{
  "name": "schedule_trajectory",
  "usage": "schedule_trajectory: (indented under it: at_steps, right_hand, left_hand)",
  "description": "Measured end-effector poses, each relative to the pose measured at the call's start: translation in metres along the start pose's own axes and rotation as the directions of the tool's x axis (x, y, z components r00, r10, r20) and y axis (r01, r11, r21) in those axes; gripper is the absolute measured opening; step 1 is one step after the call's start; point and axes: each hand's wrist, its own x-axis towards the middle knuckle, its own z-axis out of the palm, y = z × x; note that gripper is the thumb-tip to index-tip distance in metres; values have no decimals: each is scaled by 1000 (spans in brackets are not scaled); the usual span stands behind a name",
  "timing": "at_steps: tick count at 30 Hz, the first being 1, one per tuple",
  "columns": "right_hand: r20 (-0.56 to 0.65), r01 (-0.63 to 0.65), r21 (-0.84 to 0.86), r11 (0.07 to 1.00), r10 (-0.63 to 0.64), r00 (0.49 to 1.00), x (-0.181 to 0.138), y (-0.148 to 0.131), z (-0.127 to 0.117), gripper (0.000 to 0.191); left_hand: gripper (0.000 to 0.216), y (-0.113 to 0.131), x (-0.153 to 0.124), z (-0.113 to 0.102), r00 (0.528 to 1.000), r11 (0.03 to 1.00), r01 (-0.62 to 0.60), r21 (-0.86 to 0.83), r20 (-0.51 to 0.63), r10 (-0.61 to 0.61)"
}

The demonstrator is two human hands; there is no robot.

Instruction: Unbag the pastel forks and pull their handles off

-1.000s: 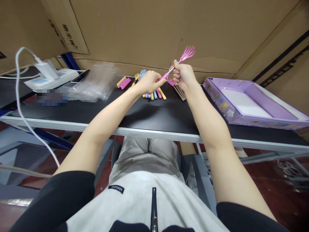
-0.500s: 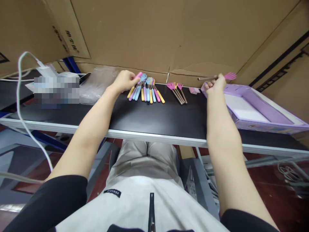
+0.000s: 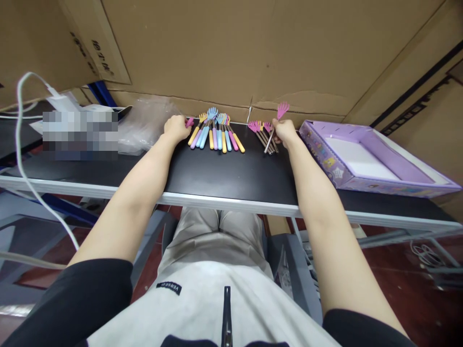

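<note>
My right hand is closed around a back scratcher with a pink claw head and a metal stick. It is just over a small group of metal-stick back scratchers with pink and yellow claws. Further left, my left hand is closed on a small pink piece, mostly hidden by the fingers. Beside that hand, several back scratchers with blue, yellow, purple and pink handles lie fanned out, claws toward the back.
A purple open box with a white inside stands on the right. Clear plastic bags lie left of my left hand, beside a white plug and cable. A cardboard wall rises behind the black tabletop.
My right hand has moved left from beside the box to the metal-stick group, its back scratcher now pointing up. My left hand has drawn slightly left with the pink piece, away from the coloured handles.
</note>
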Motion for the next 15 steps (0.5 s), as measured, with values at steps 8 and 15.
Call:
schedule_trajectory:
  at_steps: [8,15]
  right_hand:
    - [125,208,-500,841,-168,978,1,2,12,27]
    - [183,245,-720,649,-163,969,-12,-7,22,39]
  left_hand:
    - [55,4,-4,1,1000,998,0,66,-18,1]
    - [55,-2,9,-5,983,995,24,-96,-177,-41]
